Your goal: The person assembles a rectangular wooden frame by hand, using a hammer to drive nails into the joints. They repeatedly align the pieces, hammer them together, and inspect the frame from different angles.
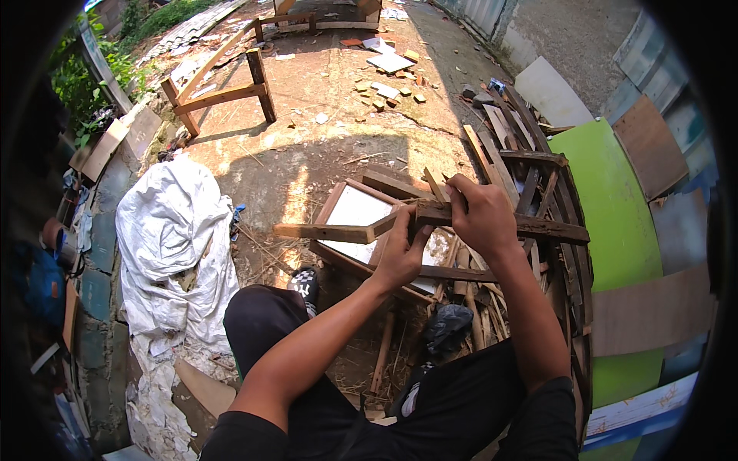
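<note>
In front of me my right hand point(486, 215) is closed over a dark, weathered wooden batten point(550, 228) that runs off to the right. Close beside it, my left hand point(401, 257) grips pale wooden lengths near the batten's left end. One pale wooden strip point(323, 233) reaches out to the left from there. Whether these pieces are joined is hidden by my fingers. Below them, a white panel in a brown wooden frame point(332, 201) lies tilted, partly covered by the wood and my left hand.
Old wooden slats point(530, 184) are piled at the right, beside a lime-green board point(615, 200). White cloth point(173, 223) lies at the left. Farther off stands a wooden frame point(231, 94), with small blocks point(380, 106) scattered right of it. A black plastic bag point(448, 326) sits near my legs.
</note>
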The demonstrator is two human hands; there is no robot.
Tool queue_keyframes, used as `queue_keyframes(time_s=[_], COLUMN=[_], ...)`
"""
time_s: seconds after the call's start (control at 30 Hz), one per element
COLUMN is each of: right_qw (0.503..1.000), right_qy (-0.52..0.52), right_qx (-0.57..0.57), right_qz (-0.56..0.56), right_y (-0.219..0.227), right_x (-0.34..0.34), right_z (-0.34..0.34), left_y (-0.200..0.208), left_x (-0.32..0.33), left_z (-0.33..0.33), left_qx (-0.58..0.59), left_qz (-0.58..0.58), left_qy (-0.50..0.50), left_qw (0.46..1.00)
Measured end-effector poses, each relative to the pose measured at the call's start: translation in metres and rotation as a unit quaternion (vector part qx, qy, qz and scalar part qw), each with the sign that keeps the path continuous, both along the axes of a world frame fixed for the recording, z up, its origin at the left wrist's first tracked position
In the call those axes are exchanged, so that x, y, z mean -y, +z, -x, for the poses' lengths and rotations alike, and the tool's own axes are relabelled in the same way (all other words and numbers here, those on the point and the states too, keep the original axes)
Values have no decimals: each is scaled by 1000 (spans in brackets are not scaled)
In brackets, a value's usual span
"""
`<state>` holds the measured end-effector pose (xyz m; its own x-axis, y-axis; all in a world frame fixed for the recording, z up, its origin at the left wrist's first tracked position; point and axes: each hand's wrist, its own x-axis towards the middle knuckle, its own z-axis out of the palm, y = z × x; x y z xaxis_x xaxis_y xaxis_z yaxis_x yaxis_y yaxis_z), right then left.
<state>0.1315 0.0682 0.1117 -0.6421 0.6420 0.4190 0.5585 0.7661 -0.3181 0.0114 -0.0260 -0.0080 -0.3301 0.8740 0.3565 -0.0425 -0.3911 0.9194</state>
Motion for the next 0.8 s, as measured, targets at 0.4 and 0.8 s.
queue_keyframes(time_s=[0.4,0.8], right_qw=[1000,1000], right_qy=[8,12], right_qx=[8,1], right_qz=[7,20], right_y=[0,3], right_x=[-3,-3], right_z=[1,0], left_y=[12,14], left_x=[-5,-16], left_z=[3,1], left_qx=[30,56], left_qz=[-40,-57], left_qy=[-8,-21], left_qw=[999,997])
